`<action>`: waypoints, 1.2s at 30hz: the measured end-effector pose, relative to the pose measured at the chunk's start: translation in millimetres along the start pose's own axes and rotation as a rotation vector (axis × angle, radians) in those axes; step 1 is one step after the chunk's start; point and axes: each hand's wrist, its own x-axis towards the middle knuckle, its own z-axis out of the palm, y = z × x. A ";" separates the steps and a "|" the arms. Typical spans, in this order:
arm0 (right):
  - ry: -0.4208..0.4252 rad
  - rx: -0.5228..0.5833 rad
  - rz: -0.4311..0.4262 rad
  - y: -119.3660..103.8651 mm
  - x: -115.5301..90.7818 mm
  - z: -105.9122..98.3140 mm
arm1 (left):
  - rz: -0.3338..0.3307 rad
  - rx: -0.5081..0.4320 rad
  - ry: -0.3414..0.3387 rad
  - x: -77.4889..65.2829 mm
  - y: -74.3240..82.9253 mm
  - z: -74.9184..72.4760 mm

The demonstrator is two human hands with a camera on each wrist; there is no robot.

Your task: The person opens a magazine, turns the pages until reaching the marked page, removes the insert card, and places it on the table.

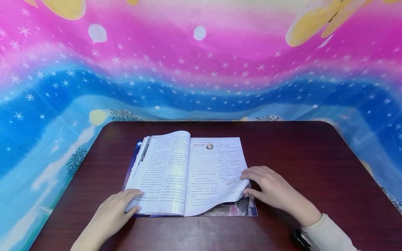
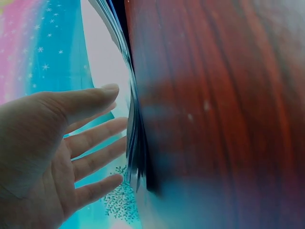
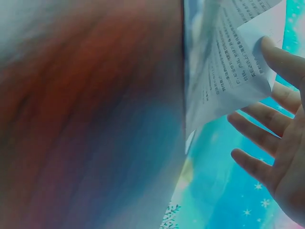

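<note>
An open magazine [image 1: 163,174] with printed text lies on the table. My left hand [image 1: 110,212] rests at its lower left edge, fingers on the left-hand pages. In the left wrist view the fingers of that hand [image 2: 62,143] are extended and spread beside the stack of page edges [image 2: 136,138]. At the right side, my right hand [image 1: 273,184] pinches the outer edge of a right-hand page [image 1: 204,188]. The lower corner of that page is lifted and curled, baring a colour picture [image 1: 233,208] underneath. Thumb and forefinger hold the page [image 3: 238,76] in the right wrist view.
The dark reddish-brown wooden table [image 1: 298,150] extends around the magazine on all sides. Behind it hangs a pink and blue cloth [image 1: 201,80] with snowflakes, which also shows along both sides of the table.
</note>
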 end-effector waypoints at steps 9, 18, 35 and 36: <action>0.123 0.055 -0.036 -6.5 15.0 -7.6 | 0.052 -0.005 0.075 6.3 17.4 -0.5; 0.259 0.112 -0.142 -14.0 29.6 -12.8 | 0.215 -0.057 0.267 17.4 58.5 3.4; 0.343 0.160 -0.190 -34.1 50.7 -21.7 | 0.531 -0.236 0.393 49.7 129.6 -5.0; 0.344 0.160 -0.194 -35.3 51.8 -22.3 | 0.536 -0.240 0.395 50.6 132.5 -5.4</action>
